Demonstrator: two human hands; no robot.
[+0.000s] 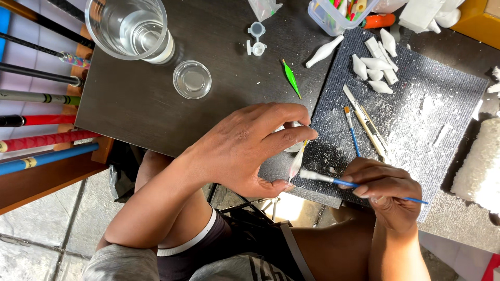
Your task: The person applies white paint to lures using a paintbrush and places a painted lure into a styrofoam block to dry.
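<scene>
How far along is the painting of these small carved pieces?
Done: one green piece lies on the dark table. In hand: the left hand holds a slim pale piece while the right hand puts a blue-handled brush to it. Left: several white pieces on the grey mat.

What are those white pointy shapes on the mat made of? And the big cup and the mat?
The white pointy shapes look like carved foam: matte white, with crumbs scattered around them, though I can't be sure. The big cup looks like clear plastic or glass, shiny and see-through, with clear liquid inside. The mat seems to be grey woven fabric or carpet, ribbed and dull.
</scene>
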